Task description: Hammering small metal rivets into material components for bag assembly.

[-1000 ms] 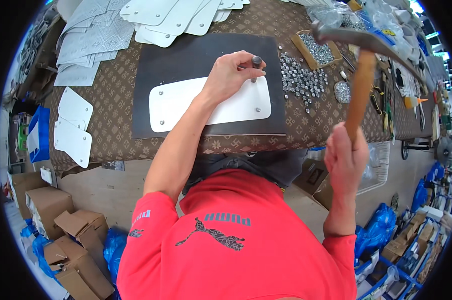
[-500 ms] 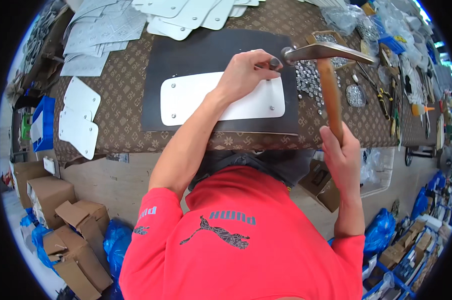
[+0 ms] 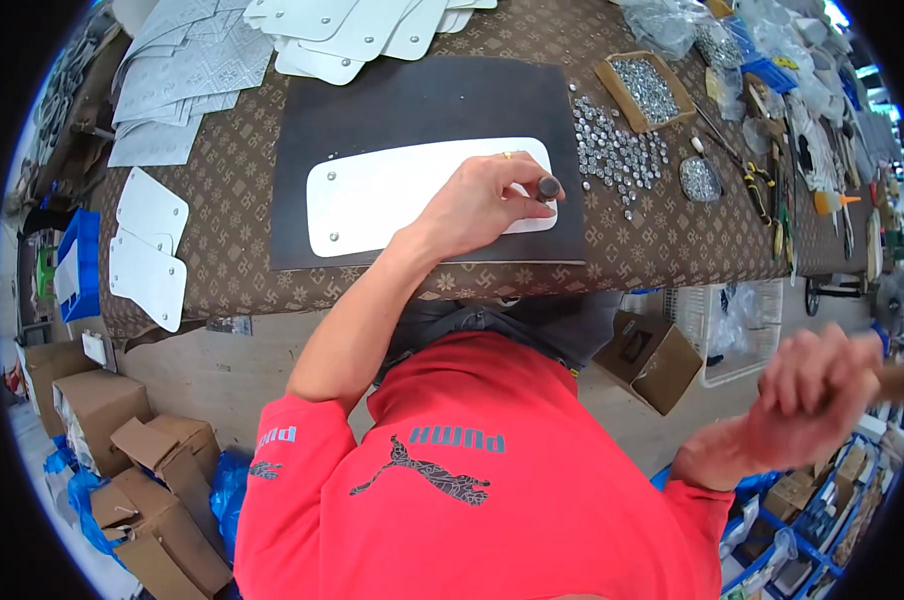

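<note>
A white rounded panel with small rivets at its corners lies on a dark mat on the patterned table. My left hand rests on the panel's right end and holds a short dark punch upright at the corner. My right hand is low at the right, off the table and blurred, closed around a wooden hammer handle. The hammer head is out of sight.
Loose silver rivets and a cardboard tray of them lie right of the mat. Hand tools crowd the far right. White panels are stacked at the back and more panels at the left. Cardboard boxes stand on the floor.
The hammer was raised, came down onto the punch, and has now swung back low to the right. My left hand has stayed on the punch.
</note>
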The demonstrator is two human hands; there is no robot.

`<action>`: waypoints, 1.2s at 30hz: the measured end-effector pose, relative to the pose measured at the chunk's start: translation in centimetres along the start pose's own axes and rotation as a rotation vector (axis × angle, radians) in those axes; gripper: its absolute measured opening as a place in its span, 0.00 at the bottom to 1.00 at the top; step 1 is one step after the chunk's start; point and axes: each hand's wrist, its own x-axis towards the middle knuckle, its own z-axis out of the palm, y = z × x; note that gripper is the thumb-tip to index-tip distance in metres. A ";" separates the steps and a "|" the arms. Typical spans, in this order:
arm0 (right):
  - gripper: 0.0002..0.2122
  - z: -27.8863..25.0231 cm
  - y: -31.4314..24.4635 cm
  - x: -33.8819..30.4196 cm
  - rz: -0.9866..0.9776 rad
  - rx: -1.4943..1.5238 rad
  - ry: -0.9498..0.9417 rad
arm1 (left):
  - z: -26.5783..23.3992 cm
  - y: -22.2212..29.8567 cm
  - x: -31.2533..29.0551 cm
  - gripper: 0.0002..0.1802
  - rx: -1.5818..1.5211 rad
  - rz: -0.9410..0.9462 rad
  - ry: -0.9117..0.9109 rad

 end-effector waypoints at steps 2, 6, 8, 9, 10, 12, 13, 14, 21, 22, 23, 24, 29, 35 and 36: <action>0.08 0.5 1.9 -1.1 0.238 0.451 0.168 | 0.4 -0.6 0.2 0.11 -0.015 0.037 0.009; 0.08 -1.0 8.1 -1.2 0.302 -1.111 -0.468 | 0.4 -1.7 -0.9 0.09 0.035 0.135 0.043; 0.09 -0.3 7.4 -2.0 0.607 -0.740 -0.109 | 0.5 -1.2 -0.1 0.09 0.003 0.121 0.094; 0.09 -0.2 7.5 -2.5 0.610 -0.729 -0.136 | 0.9 -1.3 -0.1 0.09 0.030 0.172 0.118; 0.10 -0.1 7.7 -2.8 0.616 -0.690 -0.095 | 0.7 -1.6 -0.7 0.10 0.059 0.222 0.139; 0.11 0.2 8.3 -2.2 0.605 -0.608 0.011 | -1.1 -0.7 -1.4 0.11 -0.112 0.098 0.214; 0.11 0.0 8.8 -1.9 0.601 -0.592 0.004 | -1.8 0.0 -2.0 0.12 -0.300 -0.025 0.270; 0.11 -0.3 9.5 -1.6 0.591 -0.561 0.011 | -2.6 0.5 -2.5 0.13 -0.488 -0.148 0.326; 0.12 -1.1 14.1 0.7 0.602 -0.424 0.093 | -14.3 -0.2 -9.2 0.27 0.820 -0.199 0.171; 0.12 -1.2 14.6 1.2 0.599 -0.413 0.100 | -14.7 0.0 -9.5 0.28 0.848 -0.265 0.135; 0.12 -1.3 15.2 1.7 0.595 -0.404 0.107 | -15.1 0.2 -9.6 0.29 0.875 -0.331 0.101; 0.12 -1.4 15.8 2.1 0.590 -0.396 0.115 | -15.5 0.2 -9.4 0.29 0.889 -0.318 0.098; 0.11 -3.2 19.1 2.3 0.504 -0.364 0.142 | -18.7 0.8 -7.9 0.28 0.879 -0.523 -0.014; 0.10 -4.4 20.7 1.5 0.430 -0.420 0.156 | -26.2 4.1 -3.5 0.24 0.634 -0.524 0.277; 0.10 -4.1 20.4 1.5 0.445 -0.418 0.167 | -28.4 4.7 -2.3 0.24 0.586 -0.538 0.346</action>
